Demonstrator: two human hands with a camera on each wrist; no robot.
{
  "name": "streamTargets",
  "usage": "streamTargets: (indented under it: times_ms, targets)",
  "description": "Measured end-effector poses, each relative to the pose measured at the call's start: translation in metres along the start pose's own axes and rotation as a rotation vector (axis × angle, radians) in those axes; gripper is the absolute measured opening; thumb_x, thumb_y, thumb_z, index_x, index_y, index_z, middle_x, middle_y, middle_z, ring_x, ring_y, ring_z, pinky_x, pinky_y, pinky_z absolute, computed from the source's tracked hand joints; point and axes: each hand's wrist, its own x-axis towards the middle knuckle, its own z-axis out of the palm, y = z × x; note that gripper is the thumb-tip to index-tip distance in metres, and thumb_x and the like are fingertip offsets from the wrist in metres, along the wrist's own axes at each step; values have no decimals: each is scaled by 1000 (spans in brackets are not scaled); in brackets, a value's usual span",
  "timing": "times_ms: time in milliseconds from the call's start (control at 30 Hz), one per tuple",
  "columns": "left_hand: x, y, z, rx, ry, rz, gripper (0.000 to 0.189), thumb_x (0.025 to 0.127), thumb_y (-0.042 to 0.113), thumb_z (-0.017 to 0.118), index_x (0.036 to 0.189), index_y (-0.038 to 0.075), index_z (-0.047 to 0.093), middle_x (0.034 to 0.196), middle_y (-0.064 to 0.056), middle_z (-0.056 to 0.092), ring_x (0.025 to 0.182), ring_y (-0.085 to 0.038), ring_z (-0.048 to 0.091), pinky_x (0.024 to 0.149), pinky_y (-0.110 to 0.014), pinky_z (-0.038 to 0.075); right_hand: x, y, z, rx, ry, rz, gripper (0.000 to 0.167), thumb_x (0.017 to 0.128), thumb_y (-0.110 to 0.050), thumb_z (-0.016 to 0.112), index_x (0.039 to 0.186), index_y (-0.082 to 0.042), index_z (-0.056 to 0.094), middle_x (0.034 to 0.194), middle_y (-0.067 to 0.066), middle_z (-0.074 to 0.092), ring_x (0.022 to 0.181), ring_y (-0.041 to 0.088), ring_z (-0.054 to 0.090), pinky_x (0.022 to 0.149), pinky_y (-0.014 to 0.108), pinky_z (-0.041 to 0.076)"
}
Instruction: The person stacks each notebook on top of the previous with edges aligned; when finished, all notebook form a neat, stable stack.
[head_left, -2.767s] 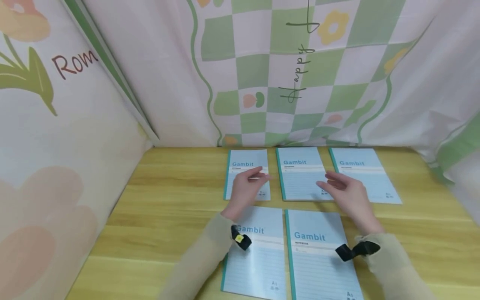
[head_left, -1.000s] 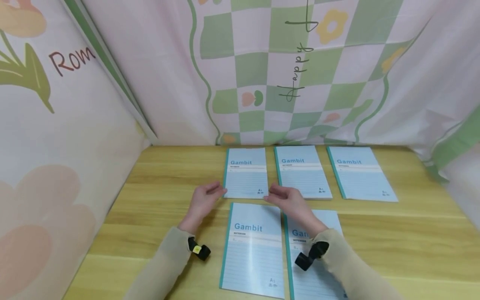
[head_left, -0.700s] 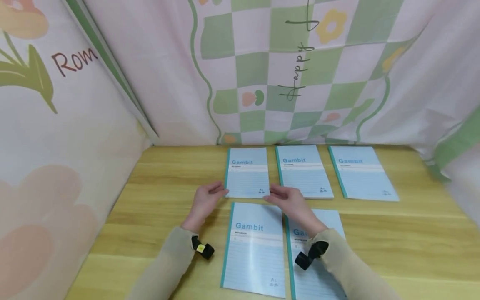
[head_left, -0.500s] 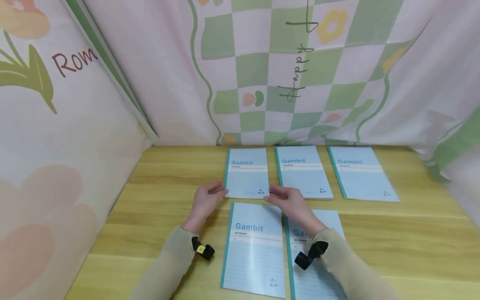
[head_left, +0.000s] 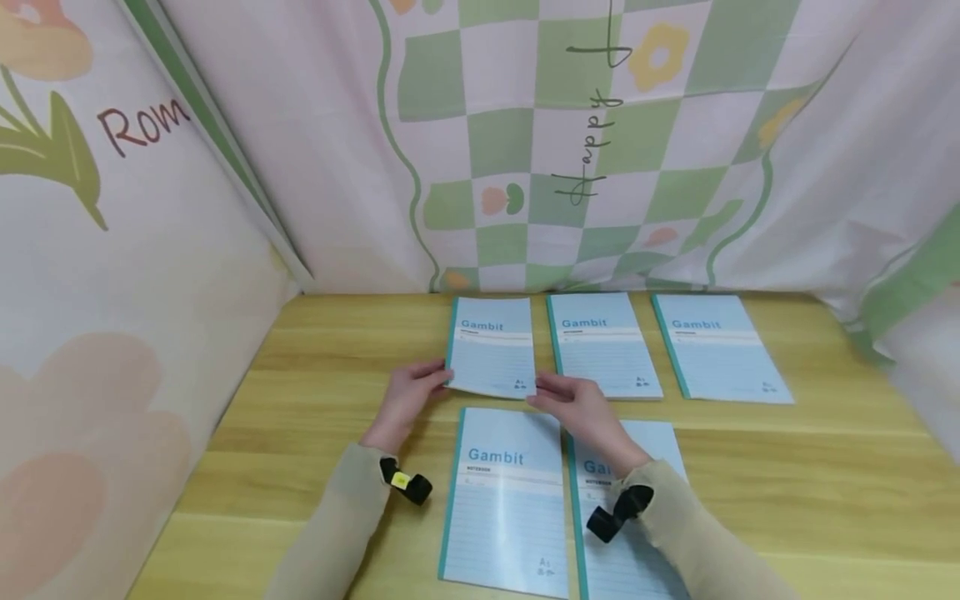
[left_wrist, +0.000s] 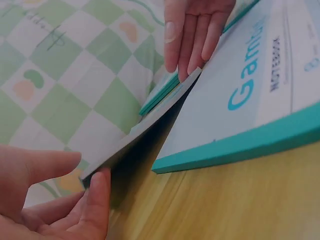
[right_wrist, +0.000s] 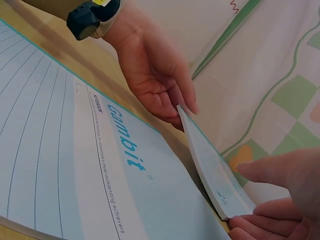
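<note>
The back-left notebook, pale blue with a green spine and "Gambit" on its cover, has its near edge raised off the table. My left hand holds its near-left corner, thumb above and fingers beneath, as the left wrist view shows. At the near-right corner is my right hand; in the right wrist view its fingers touch the corner from below while the thumb stands apart above. A like notebook lies flat just in front. Another front notebook is partly hidden under my right wrist.
Two more matching notebooks lie along the back: one in the middle and one at the right. The wooden table meets a checkered curtain behind and a flowered cloth wall at the left.
Both hands came left from over the back row to the back-left notebook's near corners. Within the last half second its near edge has risen, more at the left corner.
</note>
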Motion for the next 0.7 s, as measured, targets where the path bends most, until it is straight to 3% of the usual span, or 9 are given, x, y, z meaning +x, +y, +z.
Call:
streamTargets:
  times_ms: [267, 400, 700]
  targets:
    - [6, -2, 1, 20, -133, -107, 37, 101, 9, 66, 132, -11, 59, 112, -23, 69, 93, -27, 73, 83, -34, 60, -1, -1, 0, 14, -2, 12, 65, 97, -34, 72, 150, -7, 48, 140, 11, 61, 127, 26, 58, 109, 46, 44]
    - [5, -4, 3, 37, -181, -130, 38, 102, 8, 63, 132, -13, 56, 109, -24, 69, 91, -28, 74, 82, -34, 61, -1, -1, -1, 7, 2, 8, 65, 97, -34, 72, 150, -6, 49, 140, 11, 61, 127, 26, 58, 109, 45, 44]
    - [4, -5, 5, -19, -160, -124, 38, 103, 7, 62, 134, -14, 54, 117, -25, 66, 97, -30, 72, 86, -34, 59, -2, -2, -2, -14, 6, -3, 64, 97, -35, 71, 149, -5, 49, 142, 11, 59, 129, 26, 57, 108, 45, 45]
